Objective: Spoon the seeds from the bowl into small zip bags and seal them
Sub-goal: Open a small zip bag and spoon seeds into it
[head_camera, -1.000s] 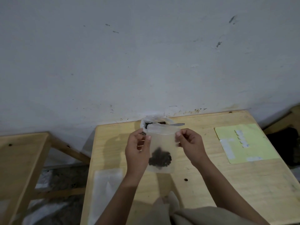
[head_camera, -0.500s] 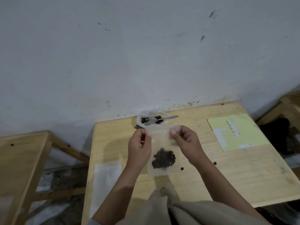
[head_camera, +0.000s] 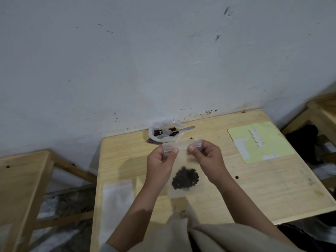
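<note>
A small clear zip bag (head_camera: 181, 160) with a dark clump of seeds (head_camera: 185, 178) in its lower part hangs above the wooden table (head_camera: 254, 188). My left hand (head_camera: 161, 164) pinches the bag's top strip at its left end. My right hand (head_camera: 207, 159) pinches the same strip at its right end. Behind the bag, near the wall, sits a clear bowl (head_camera: 163, 132) with a few dark seeds and a metal spoon (head_camera: 174, 131) lying in it, handle pointing right.
A stack of empty clear bags (head_camera: 116, 200) lies at the table's left front. A yellow sheet with white labels (head_camera: 260, 142) lies at the right. Loose seeds (head_camera: 237, 177) dot the table. Wooden frames (head_camera: 21, 188) stand at left and right. Beige cloth (head_camera: 209, 233) covers my lap.
The view has tilted, so bowl and spoon now show clear of the bag. Both hands still pinch the bag's top strip, now lower over the table.
</note>
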### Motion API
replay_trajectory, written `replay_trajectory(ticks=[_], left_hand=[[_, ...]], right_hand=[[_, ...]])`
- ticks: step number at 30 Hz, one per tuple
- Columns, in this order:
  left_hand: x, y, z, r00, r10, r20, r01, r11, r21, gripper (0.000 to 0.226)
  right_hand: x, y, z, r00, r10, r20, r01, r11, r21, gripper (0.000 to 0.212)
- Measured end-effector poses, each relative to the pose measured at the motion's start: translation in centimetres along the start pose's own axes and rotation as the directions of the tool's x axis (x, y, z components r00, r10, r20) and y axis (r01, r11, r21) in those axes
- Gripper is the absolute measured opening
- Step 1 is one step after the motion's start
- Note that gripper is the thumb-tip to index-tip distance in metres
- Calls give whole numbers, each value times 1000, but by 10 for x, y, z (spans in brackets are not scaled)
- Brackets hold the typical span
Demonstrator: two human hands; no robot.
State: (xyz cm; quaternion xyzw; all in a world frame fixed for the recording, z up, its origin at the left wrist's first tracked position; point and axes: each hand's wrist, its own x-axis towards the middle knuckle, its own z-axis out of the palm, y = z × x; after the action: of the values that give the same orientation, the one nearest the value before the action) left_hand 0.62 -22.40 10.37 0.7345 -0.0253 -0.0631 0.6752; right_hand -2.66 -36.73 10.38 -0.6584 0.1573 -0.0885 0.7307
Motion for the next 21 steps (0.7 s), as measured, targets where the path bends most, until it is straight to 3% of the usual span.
replay_trajectory(ticks=[5, 13, 21], left_hand=[[2, 1, 5, 999, 33, 41, -33, 999, 9, 10], [5, -5, 8, 999, -9, 47, 10, 1000, -3, 5], [17, -9, 4, 999, -45, 13, 46, 998, -39, 10]], right_hand=[[-2, -2, 2, 1000, 12, -21, -9, 991, 131, 16], [5, -5, 1, 999, -19, -49, 22, 999, 49, 18], [8, -1, -2, 993, 89, -75, -68, 968, 241, 15]])
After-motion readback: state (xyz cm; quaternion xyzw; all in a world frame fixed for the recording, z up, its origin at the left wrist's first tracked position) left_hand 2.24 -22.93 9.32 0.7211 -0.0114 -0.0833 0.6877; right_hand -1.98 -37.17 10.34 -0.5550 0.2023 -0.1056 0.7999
